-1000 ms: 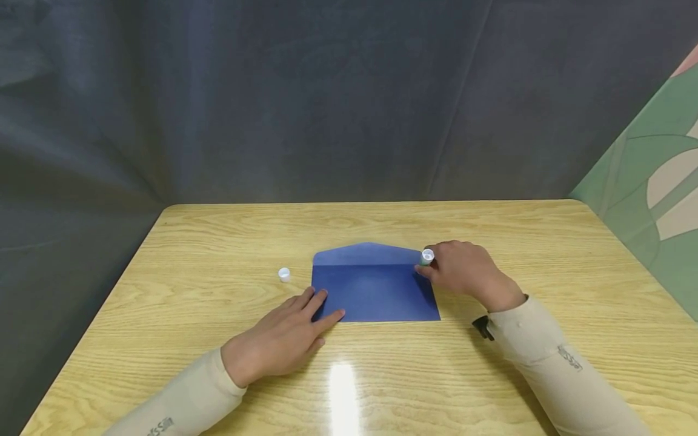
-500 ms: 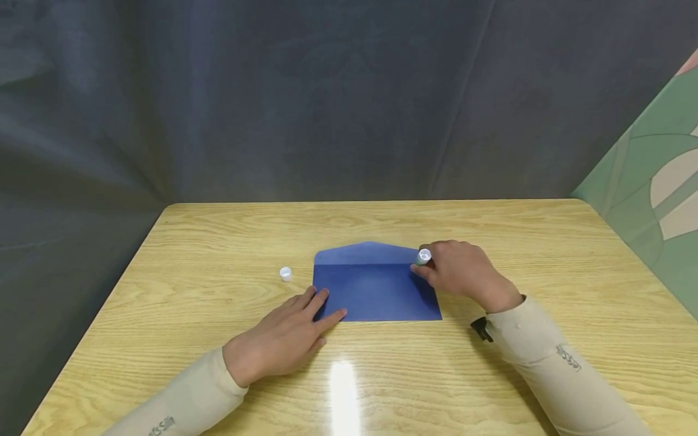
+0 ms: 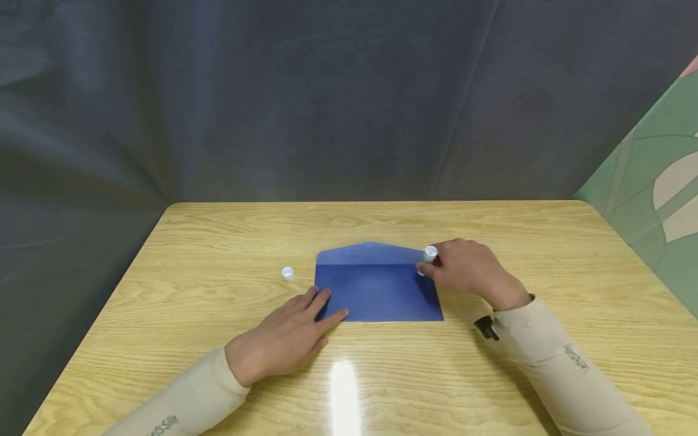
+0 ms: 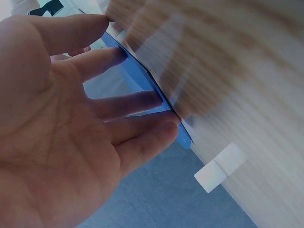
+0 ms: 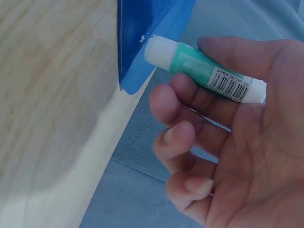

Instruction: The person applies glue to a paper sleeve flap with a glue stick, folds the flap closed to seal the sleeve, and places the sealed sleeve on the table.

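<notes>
Two hands at a blue envelope, a glue stick in the right

From left to right on the wooden table (image 3: 191,260): a small white cap (image 3: 287,274) stands just beyond the envelope's left side, where it was a second ago. The left hand (image 3: 286,336) has not moved either; its fingers are spread, their tips resting on the lower left corner of the blue envelope (image 3: 376,293). The envelope lies flat near the middle of the table, its flap (image 3: 368,253) unfolded toward the far side. At its right edge, the right hand (image 3: 469,269) pinches the glue stick (image 3: 431,251) between thumb and forefinger. Compared with half a second ago, the stick has shifted slightly right, and its lower white end now shows beneath the thumb.

The left wrist view adds the palm side of the left hand, hidden from the head camera. The right wrist view reveals the stick's green label and barcode, the other fingers curled, and white specks (image 5: 142,39) on the envelope beside the stick's end. Whether that end touches the paper cannot be told.
</notes>
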A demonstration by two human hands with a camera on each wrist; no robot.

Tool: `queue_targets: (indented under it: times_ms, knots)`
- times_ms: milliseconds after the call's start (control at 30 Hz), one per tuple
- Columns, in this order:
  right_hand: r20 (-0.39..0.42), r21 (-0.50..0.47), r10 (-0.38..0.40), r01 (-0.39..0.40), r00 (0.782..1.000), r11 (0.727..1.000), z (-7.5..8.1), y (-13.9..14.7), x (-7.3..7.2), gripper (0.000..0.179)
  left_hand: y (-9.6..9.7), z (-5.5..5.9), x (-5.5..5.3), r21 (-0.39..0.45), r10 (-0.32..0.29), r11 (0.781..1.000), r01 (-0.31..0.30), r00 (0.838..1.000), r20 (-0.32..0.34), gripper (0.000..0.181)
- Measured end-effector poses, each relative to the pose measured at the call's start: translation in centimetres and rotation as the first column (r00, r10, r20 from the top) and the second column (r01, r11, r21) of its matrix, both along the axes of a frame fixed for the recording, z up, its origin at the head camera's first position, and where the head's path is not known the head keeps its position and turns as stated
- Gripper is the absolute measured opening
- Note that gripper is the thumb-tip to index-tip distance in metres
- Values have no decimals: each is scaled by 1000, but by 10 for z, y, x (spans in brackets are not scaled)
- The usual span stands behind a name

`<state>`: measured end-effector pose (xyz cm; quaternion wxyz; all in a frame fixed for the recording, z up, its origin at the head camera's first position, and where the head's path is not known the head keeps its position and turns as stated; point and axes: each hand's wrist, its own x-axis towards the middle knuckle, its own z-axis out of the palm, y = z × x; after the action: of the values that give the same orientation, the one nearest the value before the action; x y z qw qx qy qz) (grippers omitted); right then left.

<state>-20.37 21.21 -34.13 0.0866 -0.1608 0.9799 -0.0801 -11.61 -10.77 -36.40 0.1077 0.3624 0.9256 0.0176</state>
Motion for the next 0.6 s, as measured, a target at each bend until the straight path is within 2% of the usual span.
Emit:
queue_targets:
  times_ms: [233, 400, 600]
  knots:
    - [17, -21, -2, 2, 1000, 1000, -5, 0, -2, 43, 0, 1, 1, 0, 0, 1000, 0, 1000, -2, 50]
    - [42, -78, 16, -13, 999, 997, -8, -1, -5, 44, 0, 0, 1, 0, -2, 1000, 2, 1000, -7, 50]
    - [42, -150, 19, -13, 999, 989, 0, -1, -4, 43, 0, -1, -1, -6, -6, 1000, 6, 1000, -15, 50]
